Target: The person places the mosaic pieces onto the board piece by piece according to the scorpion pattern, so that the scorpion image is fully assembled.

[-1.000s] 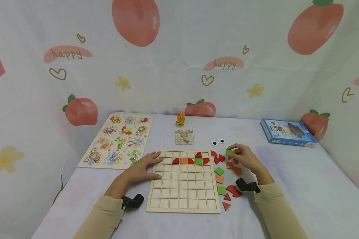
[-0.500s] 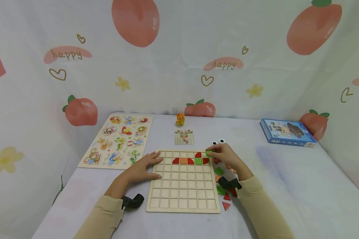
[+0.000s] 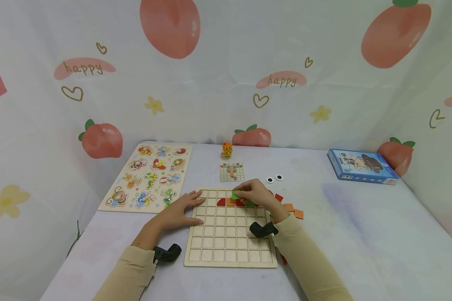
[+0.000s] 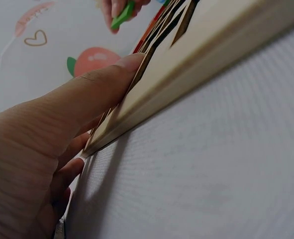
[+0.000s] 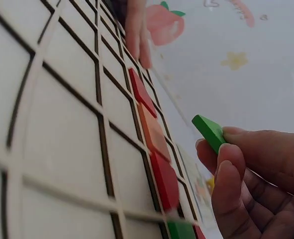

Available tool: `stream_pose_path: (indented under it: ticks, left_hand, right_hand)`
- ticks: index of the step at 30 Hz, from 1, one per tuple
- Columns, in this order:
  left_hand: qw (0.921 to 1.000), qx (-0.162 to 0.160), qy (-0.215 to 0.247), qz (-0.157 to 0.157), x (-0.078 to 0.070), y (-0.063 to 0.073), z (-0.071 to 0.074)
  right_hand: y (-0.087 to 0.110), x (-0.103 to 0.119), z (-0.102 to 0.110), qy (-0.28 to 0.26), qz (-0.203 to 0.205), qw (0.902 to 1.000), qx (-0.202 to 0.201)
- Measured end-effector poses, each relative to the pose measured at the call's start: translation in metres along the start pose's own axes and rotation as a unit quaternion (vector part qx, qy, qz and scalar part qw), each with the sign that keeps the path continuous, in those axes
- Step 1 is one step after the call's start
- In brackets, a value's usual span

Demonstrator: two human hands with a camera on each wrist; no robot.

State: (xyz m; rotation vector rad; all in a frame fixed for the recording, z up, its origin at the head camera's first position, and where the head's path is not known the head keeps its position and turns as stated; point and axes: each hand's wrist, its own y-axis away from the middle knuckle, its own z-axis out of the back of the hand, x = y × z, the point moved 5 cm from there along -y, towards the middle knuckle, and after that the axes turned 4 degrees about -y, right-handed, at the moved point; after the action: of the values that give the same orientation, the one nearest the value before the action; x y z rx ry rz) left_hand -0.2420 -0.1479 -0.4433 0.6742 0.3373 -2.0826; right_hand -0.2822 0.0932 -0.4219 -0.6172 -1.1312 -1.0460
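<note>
In the head view a wooden grid board (image 3: 226,243) lies flat on the table. My left hand (image 3: 176,211) rests at its left edge, thumb and fingers spread; in the left wrist view the thumb (image 4: 94,89) lies over the rim. My right hand (image 3: 258,195) pinches a green square tile (image 3: 235,195) between thumb and fingers, above the board's far rows. The right wrist view shows this green tile (image 5: 209,132) tilted and apart from the grid. In one row sit a red rounded piece (image 5: 143,93), an orange square (image 5: 154,132), another red piece (image 5: 165,181) and a green square (image 5: 181,230).
Loose orange squares (image 3: 299,214) and red pieces lie right of the board, partly hidden by my right arm. Beyond stand a small pattern card (image 3: 232,172), two eye discs (image 3: 279,177) and an orange figurine (image 3: 227,149). An animal puzzle board (image 3: 147,177) is left, a blue box (image 3: 363,166) right.
My right hand has carried the green square tile leftward from the loose pieces to above the board's far rows. The left hand has stayed at the left edge.
</note>
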Motion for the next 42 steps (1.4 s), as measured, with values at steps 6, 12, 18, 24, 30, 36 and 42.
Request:
stream_pose_path:
  ticks: [6, 12, 18, 24, 30, 36, 42]
  left_hand:
    - [1.0000, 0.000, -0.003, 0.004, 0.003, 0.000, 0.000]
    - [1.0000, 0.003, 0.000, 0.010, 0.004, 0.000, -0.001]
    - [0.9999, 0.003, 0.000, 0.010, 0.003, 0.000, 0.000]
    - [0.9999, 0.005, -0.008, 0.012, 0.001, 0.000, 0.001]
    - [0.9999, 0.005, -0.004, 0.013, 0.000, 0.000, 0.001]
    - [0.9999, 0.005, -0.004, 0.014, 0.001, 0.000, 0.000]
    - [0.9999, 0.003, -0.003, 0.014, 0.002, 0.000, 0.001]
  right_hand:
    - [-0.013, 0.008, -0.022, 0.007, 0.012, 0.9998, 0.013]
    - [-0.023, 0.012, -0.040, -0.003, 0.006, 0.9999, 0.015]
    - [-0.028, 0.013, -0.051, -0.016, 0.006, 0.9998, 0.013]
    - [-0.030, 0.016, -0.059, -0.010, -0.002, 0.9999, 0.012]
    - [-0.030, 0.018, -0.063, 0.022, -0.006, 0.9997, 0.000]
    - [-0.030, 0.017, -0.063, 0.080, -0.006, 0.9967, -0.016]
    - [-0.030, 0.017, -0.064, 0.096, -0.004, 0.9952, -0.017]
